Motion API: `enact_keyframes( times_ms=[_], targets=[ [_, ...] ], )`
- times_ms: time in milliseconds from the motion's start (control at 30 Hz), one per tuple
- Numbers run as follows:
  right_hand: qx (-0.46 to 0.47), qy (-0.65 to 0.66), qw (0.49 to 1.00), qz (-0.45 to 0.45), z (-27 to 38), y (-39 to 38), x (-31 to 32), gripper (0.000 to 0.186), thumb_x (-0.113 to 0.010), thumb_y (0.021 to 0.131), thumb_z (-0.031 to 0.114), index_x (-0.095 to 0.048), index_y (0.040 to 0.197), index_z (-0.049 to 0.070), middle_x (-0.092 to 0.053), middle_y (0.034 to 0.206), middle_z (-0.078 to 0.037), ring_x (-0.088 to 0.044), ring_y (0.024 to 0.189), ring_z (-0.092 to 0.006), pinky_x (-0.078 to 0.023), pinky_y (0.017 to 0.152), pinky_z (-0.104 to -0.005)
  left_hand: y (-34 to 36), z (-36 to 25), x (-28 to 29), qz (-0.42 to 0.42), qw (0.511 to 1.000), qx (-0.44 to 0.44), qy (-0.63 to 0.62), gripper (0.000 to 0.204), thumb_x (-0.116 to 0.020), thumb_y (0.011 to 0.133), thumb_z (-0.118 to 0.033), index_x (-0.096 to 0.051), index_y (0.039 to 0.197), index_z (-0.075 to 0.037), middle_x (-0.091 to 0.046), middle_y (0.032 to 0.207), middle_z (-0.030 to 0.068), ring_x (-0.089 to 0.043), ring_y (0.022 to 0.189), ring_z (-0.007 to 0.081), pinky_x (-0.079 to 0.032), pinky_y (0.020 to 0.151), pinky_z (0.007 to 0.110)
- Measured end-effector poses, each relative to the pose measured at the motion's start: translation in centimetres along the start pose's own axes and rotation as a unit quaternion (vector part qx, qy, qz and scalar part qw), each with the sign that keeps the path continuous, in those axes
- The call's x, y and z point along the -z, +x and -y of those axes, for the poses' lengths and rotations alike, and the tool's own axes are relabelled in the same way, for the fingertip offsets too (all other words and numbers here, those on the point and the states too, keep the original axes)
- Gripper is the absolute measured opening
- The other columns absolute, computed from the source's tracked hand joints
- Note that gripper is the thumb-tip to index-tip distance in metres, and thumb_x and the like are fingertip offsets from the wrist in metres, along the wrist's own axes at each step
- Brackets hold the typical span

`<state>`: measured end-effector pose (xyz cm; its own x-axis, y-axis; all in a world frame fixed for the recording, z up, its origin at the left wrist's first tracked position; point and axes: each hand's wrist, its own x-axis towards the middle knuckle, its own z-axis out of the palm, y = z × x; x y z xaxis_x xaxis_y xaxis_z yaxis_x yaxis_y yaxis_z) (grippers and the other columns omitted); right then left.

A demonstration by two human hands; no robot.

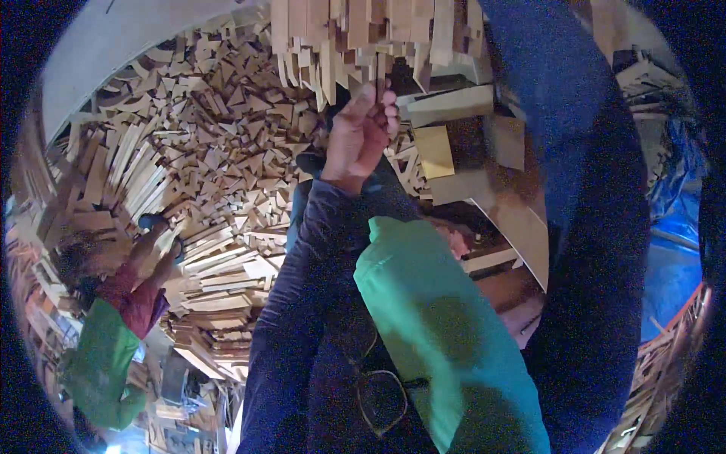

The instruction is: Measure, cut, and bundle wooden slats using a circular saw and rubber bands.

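My left hand [358, 140], in a dark sleeve, reaches up to a stack of wooden strips [378, 26] at the top of the head view. Its fingers are closed around a thin wooden strip [380, 76] just under the jagged ends of the stack. My right arm comes up from the lower right in a green sleeve [431, 303]. Beyond its edge shows a small pinkish patch, perhaps part of my right hand [458, 242]. The sleeve hides most of it, so its fingers cannot be made out.
Wood offcuts [227, 113] cover the ground at the left. Longer strips [219, 265] lie nearer. Another person in a green top [106, 363] crouches at the far left. Boards [454, 102] and a yellowish square piece [434, 151] lie at right. Eyeglasses [382, 401] hang low before me.
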<state>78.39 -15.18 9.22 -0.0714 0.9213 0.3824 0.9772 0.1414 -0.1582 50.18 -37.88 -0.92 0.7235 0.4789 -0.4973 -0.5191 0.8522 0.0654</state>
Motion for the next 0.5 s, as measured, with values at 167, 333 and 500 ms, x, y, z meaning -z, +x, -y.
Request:
enact_keyframes(
  times_ms=[167, 333, 500],
  targets=[
    [0.025, 0.04, 0.998, -0.052, -1.6, -0.1, -0.6, 0.019, -0.039, 0.099, 0.012, -0.052, 0.098, -0.002, -0.055, 0.083, -0.021, -0.057, 0.078, -0.0315, -0.045, 0.07, -0.04, -0.5, 0.9, -4.2, -0.018, 0.998, 0.015, -0.055, 0.03, -0.057, 0.097, -0.031, -0.058, 0.113, -0.006, -0.064, 0.089, 0.0017, -0.061, 0.079, 0.013, -0.052, 0.07, 0.026],
    [0.024, 0.157, 0.985, -0.064, -0.6, 0.7, 1.3, 0.02, -0.042, 0.098, 0.012, -0.054, 0.104, -0.002, -0.058, 0.088, -0.024, -0.057, 0.083, -0.0363, -0.046, 0.074, -0.0456, -3.9, 2.3, -5.8, 0.056, 0.923, 0.052, 0.377, 0.02, -0.056, 0.095, -0.02, -0.062, 0.106, -0.004, -0.063, 0.088, 0.0044, -0.06, 0.08, 0.0131, -0.05, 0.071, 0.026],
    [-0.236, 0.305, 0.914, 0.127, -2.7, -0.7, -1.2, 0.03, -0.048, 0.099, 0.021, -0.056, 0.119, 0.002, -0.06, 0.119, -0.018, -0.058, 0.111, -0.0324, -0.05, 0.089, -0.0392, -4.3, -5.5, -13.5, -0.067, 0.917, -0.162, 0.358, 0.018, -0.058, 0.091, -0.006, -0.059, 0.109, -0.003, -0.064, 0.081, 0.0066, -0.059, 0.068, 0.0133, -0.049, 0.062, 0.028]
  ],
)
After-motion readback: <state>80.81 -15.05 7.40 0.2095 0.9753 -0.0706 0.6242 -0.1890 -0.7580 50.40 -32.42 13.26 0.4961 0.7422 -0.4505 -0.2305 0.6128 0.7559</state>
